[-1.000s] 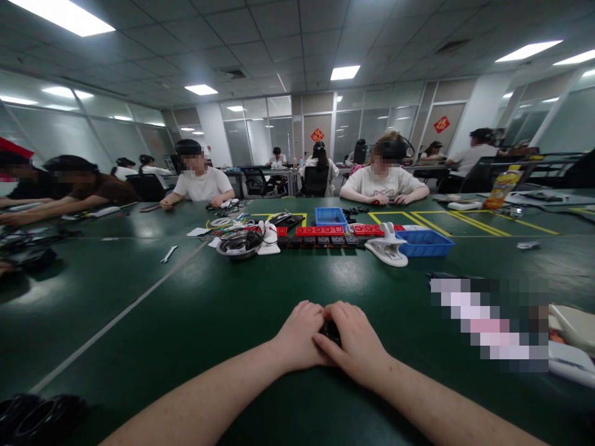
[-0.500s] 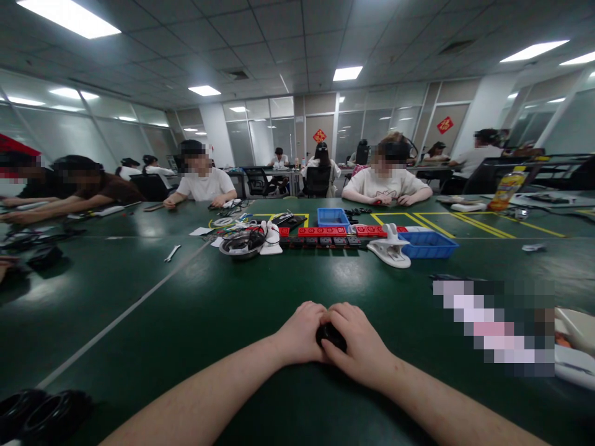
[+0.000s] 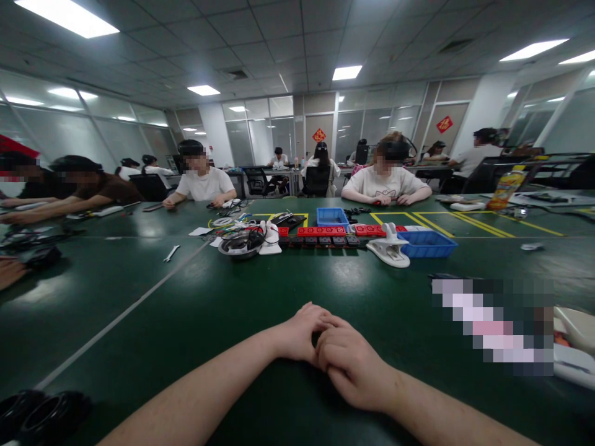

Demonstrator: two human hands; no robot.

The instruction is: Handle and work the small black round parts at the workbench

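My left hand and my right hand meet low over the green table, in the middle of the head view. Between them only a dark sliver of a rounded, glossy black part shows; fingers cover the rest. The left fingers close around its far side. Curled tightly, the right fingers press against it and overlap the left fingertips. Exactly what kind of part it is, I cannot make out. Several similar black ring-shaped parts lie at the lower left.
Farther ahead are a metal bowl with cables, red socket strips, a white clip stand and a blue bin. A wrench lies to the left. A drink bottle stands at right. Other people sit around.
My right hand has rolled over and curled its fingers, covering the black part that showed more fully before. My left hand has stayed almost in place.
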